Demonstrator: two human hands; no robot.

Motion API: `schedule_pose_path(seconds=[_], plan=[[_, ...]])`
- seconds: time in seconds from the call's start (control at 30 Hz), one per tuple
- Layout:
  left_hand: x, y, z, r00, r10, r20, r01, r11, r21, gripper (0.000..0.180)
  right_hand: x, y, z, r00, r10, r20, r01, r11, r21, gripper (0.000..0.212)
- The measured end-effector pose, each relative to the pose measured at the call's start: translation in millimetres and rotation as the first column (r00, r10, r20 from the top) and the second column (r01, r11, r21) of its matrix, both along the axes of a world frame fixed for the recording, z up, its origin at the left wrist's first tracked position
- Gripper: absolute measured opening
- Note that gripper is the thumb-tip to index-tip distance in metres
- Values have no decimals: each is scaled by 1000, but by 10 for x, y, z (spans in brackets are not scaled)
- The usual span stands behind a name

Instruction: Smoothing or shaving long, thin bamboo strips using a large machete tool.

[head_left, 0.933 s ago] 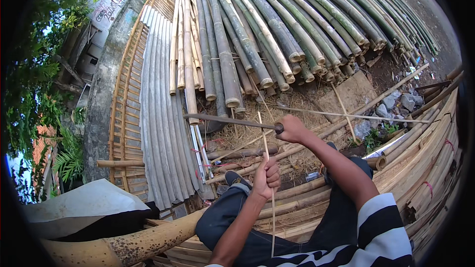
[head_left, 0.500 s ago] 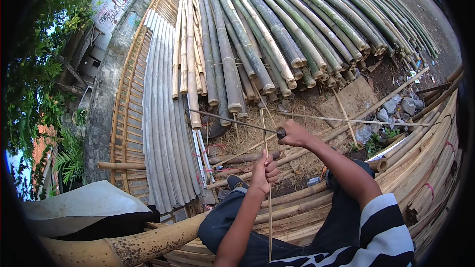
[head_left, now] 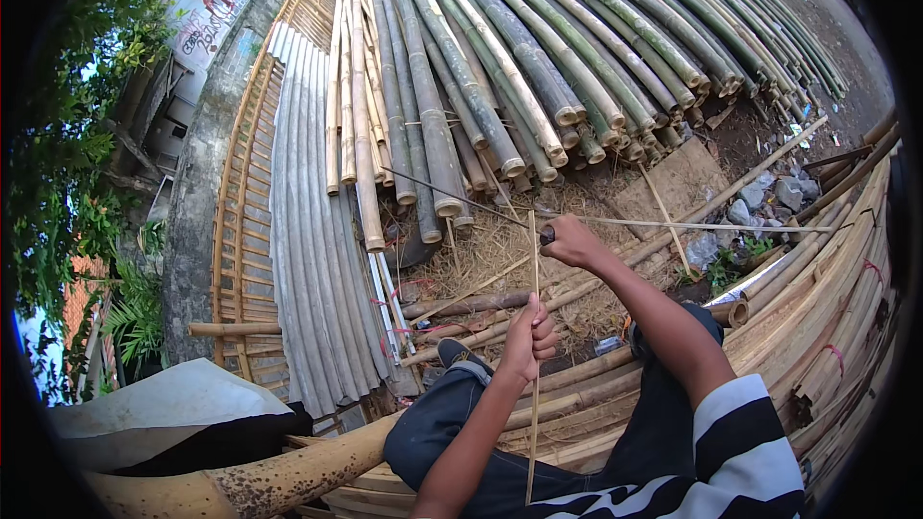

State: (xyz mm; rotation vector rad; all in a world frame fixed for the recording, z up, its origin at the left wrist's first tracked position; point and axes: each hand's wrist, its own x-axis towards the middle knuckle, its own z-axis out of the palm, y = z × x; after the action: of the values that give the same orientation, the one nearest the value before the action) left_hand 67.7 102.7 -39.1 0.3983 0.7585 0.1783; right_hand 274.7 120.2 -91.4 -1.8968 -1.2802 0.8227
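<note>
A thin bamboo strip (head_left: 535,264) runs from my lap up past my left hand (head_left: 528,339), whose fingers are wrapped round it about midway. My right hand (head_left: 570,239) grips the dark handle of a long, narrow-bladed knife (head_left: 461,198). From that handle the blade reaches up and to the left, crossing the strip close to its upper end. Whether the edge touches or bites into the strip is too fine to tell. Below my hands my legs (head_left: 461,437) are bent apart.
Ahead lies a big stack of bamboo poles (head_left: 500,86), cut ends toward me. Corrugated sheets (head_left: 312,231) and a bamboo ladder-like frame (head_left: 240,231) stretch along the left. A thick bamboo pole (head_left: 288,466) passes by my left leg; split bamboo (head_left: 808,356) is piled right.
The strip's upper end has shifted right, and my left hand has moved slightly right with it. The knife blade now slants more steeply, with the crossing point nearer my right hand.
</note>
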Motion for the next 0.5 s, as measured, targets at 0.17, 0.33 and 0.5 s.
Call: schedule_pose_path(seconds=[0.17, 0.33, 0.5], plan=[[-161, 237, -31, 996, 48, 74, -47, 999, -21, 41, -24, -2, -85, 988, -131, -81, 128, 991, -43, 29], [-172, 311, -18, 996, 82, -40, -78, 992, 104, 40, -7, -4, -58, 916, -197, -349, 175, 980, -95, 26], [-140, 230, -171, 994, 85, -61, -81, 995, 58, 39, -316, -7, -1, 978, 207, -1, -206, 975, 79, 27]])
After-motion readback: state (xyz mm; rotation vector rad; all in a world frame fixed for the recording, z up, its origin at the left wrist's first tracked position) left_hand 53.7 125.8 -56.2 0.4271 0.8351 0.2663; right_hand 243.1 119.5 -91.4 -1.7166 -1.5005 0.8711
